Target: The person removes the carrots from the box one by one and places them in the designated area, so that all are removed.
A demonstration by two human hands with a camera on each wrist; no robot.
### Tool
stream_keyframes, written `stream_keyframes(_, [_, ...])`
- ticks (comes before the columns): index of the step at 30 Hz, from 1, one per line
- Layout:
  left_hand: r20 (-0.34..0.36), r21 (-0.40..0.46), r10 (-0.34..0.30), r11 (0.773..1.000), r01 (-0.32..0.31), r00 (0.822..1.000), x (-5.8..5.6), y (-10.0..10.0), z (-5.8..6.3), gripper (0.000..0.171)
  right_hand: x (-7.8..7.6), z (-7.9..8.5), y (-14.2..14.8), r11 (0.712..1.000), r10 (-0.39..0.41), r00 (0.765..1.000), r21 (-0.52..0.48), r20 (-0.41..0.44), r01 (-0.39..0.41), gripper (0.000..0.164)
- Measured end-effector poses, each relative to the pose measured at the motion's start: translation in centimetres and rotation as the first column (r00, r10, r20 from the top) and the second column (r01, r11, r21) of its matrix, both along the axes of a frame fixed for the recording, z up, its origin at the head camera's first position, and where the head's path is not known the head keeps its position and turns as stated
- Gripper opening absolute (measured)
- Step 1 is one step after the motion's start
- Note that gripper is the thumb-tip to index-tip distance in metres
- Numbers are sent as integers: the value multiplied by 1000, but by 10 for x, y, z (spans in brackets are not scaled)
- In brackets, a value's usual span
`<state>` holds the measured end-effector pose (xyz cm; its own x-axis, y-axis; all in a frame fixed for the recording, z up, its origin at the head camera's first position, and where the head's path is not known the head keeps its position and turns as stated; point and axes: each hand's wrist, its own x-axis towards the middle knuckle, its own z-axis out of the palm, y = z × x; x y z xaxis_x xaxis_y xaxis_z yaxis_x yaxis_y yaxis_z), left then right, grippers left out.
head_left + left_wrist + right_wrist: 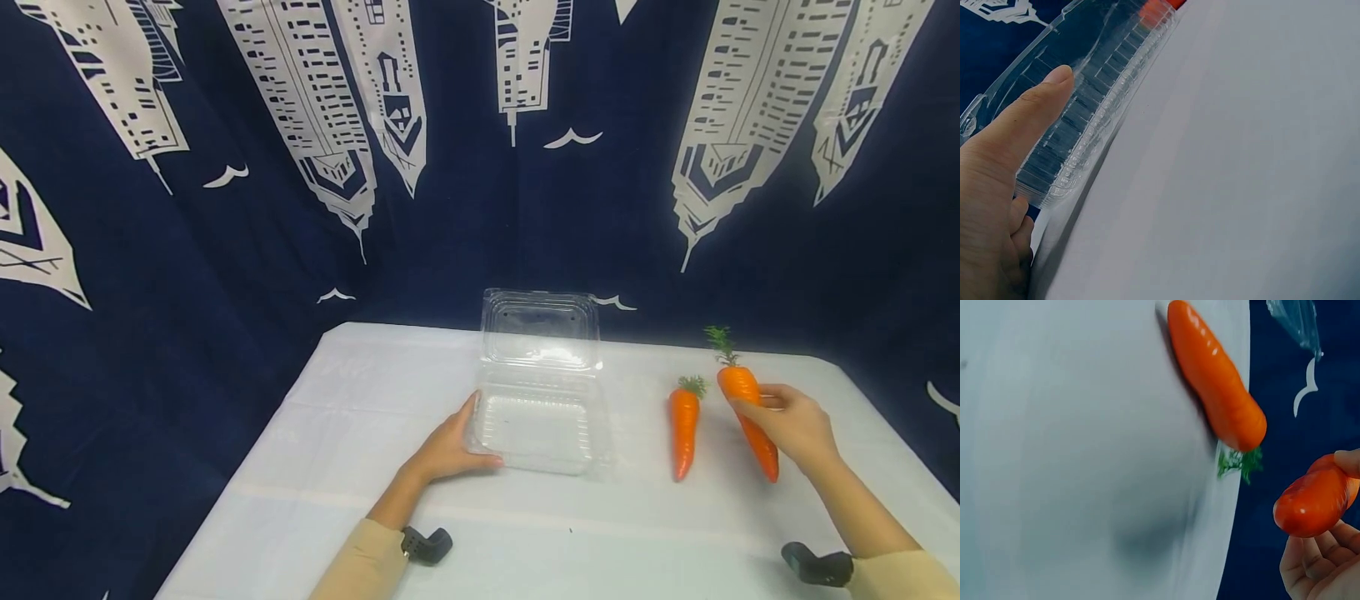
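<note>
A clear plastic clamshell container sits on the white table, its lid swung back. My left hand grips the container's left side; the left wrist view shows the thumb laid along its clear wall, the other fingers partly hidden. Over the table's right side, my right hand holds an orange carrot with a green leafy top, pinched between thumb and fingers. In the right wrist view that carrot points at the camera. A second carrot lies between the container and my right hand.
The table carries a white cover. Behind it hangs a dark blue cloth printed with white buildings and birds. Dark devices are strapped to both wrists.
</note>
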<state>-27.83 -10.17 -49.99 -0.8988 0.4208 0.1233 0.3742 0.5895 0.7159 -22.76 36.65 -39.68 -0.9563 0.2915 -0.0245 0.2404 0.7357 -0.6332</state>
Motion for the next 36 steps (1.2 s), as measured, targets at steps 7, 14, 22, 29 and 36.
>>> stream_keyframes(7, [-1, -9, 3, 1000, -3, 1000, 1, 0, 1, 125, 2, -2, 14, 1000, -24, 999, -8, 25, 25, 89])
stream_keyframes(14, [-1, -3, 1, 1000, -1, 1000, 0, -2, 1, 125, 0, -10, 25, 999, -52, 998, 21, 47, 51, 84])
stream_keyframes(22, [4, -5, 3, 1000, -3, 1000, 2, -1, 1, 123, -6, -30, 38, 992, -125, 988, 17, 96, 124, 87])
stream_keyframes(29, [-4, -9, 1, 1000, -1, 1000, 2, -1, 1, 124, -7, -39, 39, 993, -115, 985, 21, 131, 113, 82])
stream_keyframes(36, [-4, 5, -7, 1000, 7, 1000, 2, -1, 3, 124, -11, -47, 37, 995, -101, 984, 33, 145, 98, 84])
